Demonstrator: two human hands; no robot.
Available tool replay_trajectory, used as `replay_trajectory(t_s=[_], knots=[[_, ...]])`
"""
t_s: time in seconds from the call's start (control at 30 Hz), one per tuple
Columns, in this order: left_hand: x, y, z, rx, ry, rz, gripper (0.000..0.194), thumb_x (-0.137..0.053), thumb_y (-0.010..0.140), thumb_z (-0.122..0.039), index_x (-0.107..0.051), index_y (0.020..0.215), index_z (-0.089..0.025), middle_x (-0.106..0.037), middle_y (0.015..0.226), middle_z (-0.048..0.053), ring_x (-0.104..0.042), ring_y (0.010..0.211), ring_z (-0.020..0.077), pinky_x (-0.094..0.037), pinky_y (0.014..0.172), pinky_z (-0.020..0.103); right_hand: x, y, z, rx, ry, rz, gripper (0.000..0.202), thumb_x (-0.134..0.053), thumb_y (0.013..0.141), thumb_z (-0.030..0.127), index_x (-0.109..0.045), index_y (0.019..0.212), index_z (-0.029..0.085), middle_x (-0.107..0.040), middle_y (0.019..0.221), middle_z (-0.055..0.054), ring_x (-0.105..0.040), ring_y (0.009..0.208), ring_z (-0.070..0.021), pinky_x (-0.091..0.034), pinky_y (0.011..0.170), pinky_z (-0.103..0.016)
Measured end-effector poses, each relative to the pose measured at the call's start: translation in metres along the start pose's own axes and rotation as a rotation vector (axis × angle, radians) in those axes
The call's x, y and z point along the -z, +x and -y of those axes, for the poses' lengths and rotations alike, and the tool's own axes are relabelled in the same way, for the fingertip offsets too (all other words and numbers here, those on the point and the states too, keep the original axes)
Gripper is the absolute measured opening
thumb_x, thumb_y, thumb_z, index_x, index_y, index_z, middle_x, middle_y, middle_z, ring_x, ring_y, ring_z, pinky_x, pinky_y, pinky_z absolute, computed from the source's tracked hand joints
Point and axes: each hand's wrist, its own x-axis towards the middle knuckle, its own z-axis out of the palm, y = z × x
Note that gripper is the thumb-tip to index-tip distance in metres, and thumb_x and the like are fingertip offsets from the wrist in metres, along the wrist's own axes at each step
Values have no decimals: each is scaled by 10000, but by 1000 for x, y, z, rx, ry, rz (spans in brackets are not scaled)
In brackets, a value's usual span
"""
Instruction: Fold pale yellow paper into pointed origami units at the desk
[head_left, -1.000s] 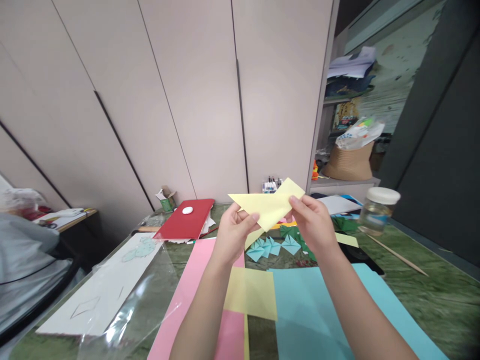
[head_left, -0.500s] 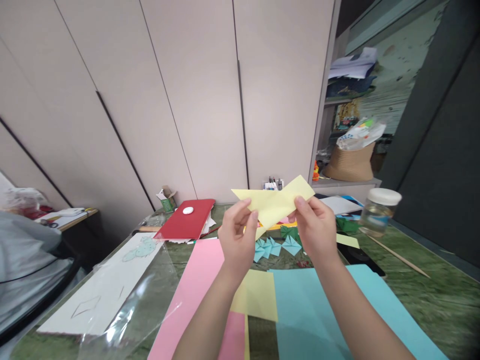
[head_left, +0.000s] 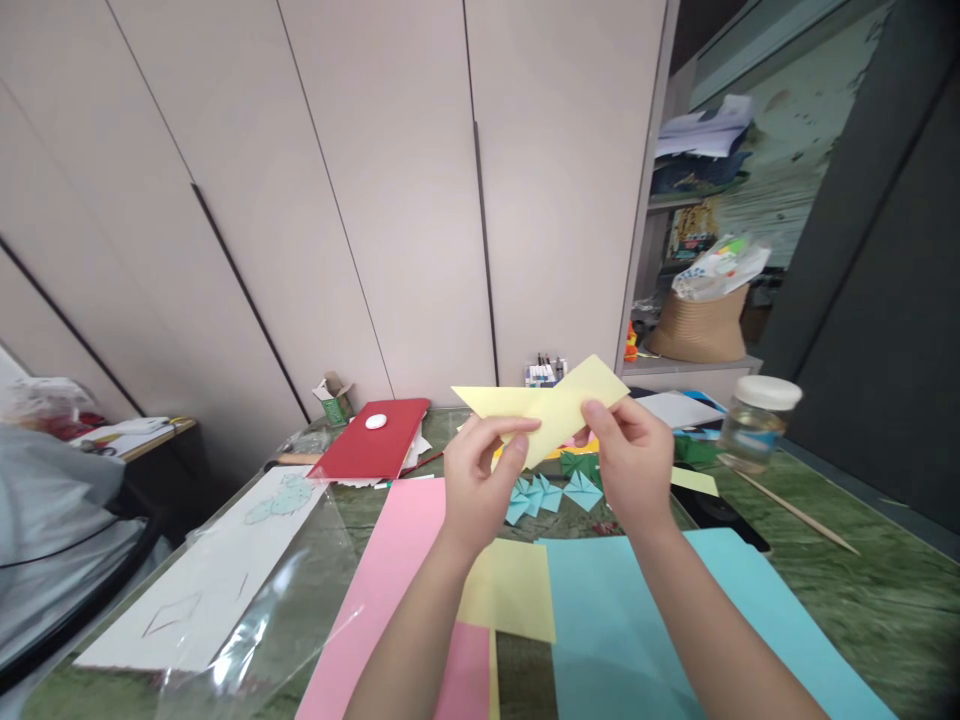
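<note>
A folded piece of yellow paper (head_left: pixel 555 405) is held up between my hands above the table. My left hand (head_left: pixel 484 475) pinches its lower left part with thumb and forefinger. On the other side, my right hand (head_left: pixel 630 455) grips the paper's right part, thumb in front. A long pointed flap sticks out to the left and a squared corner points up to the right. Behind and below the hands lie several small folded light-blue paper pieces (head_left: pixel 581 490). Flat under my wrists are a yellow sheet (head_left: pixel 517 590), pink paper (head_left: pixel 401 540) and light-blue paper (head_left: pixel 615 620).
At the right stand a lidded jar (head_left: pixel 759 425) and a pointed wooden stick (head_left: pixel 795 508), near a dark phone (head_left: pixel 724 520). To the left are a red folder (head_left: pixel 379 445), a white drawing sheet (head_left: pixel 210 570) and clear plastic film (head_left: pixel 270 600). Cabinet doors (head_left: pixel 375 200) rise behind the table.
My left fingers have slid right along the paper and now lie across its front. The lower tip that hung down is no longer visible, and the left flap sits slightly lower.
</note>
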Motion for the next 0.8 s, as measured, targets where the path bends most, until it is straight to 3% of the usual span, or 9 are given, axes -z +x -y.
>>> replay_trajectory(t_s=[0.27, 0.5, 0.8], knots=[[-2, 4, 1, 200, -121, 20, 213, -676, 753, -217, -736, 958, -221, -713, 996, 71, -627, 922, 214, -511, 739, 275, 2, 1, -1, -50, 5, 72, 270, -662, 784, 368, -606, 594, 184, -578, 509, 23, -536, 511, -126, -427, 534, -247], [-2, 2, 2, 194, -78, 24, 256, -669, 762, -221, -725, 1011, -237, -714, 1018, 66, -631, 922, 211, -526, 740, 282, -1, 3, 1, -158, 173, 153, 230, -667, 773, 390, -700, 885, 191, -721, 848, -39, -641, 785, -195, -496, 719, -303], [-1, 4, -3, 175, -32, 54, 161, -654, 775, -226, -752, 903, -232, -740, 931, 55, -659, 826, 188, -533, 650, 257, 0, 1, 1, -107, 5, 88, 201, -681, 754, 380, -715, 809, 190, -719, 804, -33, -640, 813, -209, -501, 723, -300]])
